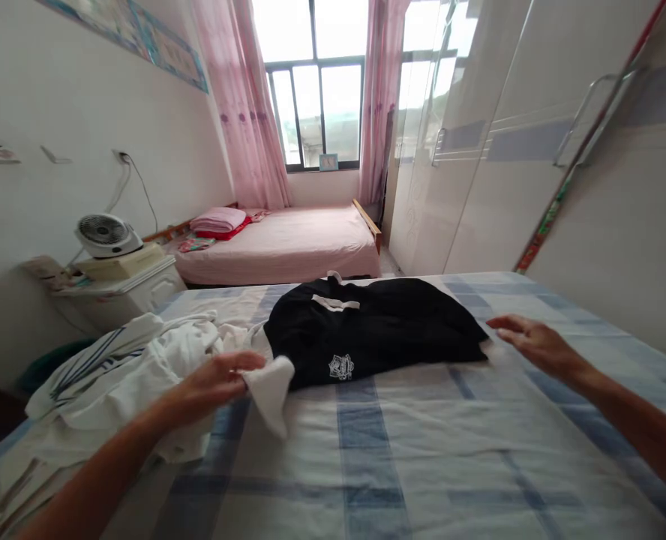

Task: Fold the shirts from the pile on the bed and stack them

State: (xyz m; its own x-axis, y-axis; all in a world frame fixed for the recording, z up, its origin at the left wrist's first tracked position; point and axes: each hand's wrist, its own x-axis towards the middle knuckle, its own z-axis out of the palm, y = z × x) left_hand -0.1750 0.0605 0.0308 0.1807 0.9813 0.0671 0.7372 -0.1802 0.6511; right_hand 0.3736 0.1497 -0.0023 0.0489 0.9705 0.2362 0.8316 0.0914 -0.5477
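Observation:
A black shirt (389, 322) with white parts and a small white printed emblem lies across the checked bedsheet (367, 465). My left hand (214, 382) is closed on a white flap of cloth (271, 390) at the shirt's left end; whether this flap belongs to the shirt I cannot tell for certain. Just off the shirt's right end is my right hand (538, 349), fingers stretched out towards a blurred pale edge, with nothing visibly held. Beside my left forearm is a heap of crumpled white clothes (147, 367), some with dark blue stripes.
Beyond this bed, a second bed (299, 240) with pink bedding stands under the window. To the left, a small fan (108, 234) sits on a box atop a white cabinet (136, 281). A glossy white wardrobe (479, 180) lines the right side.

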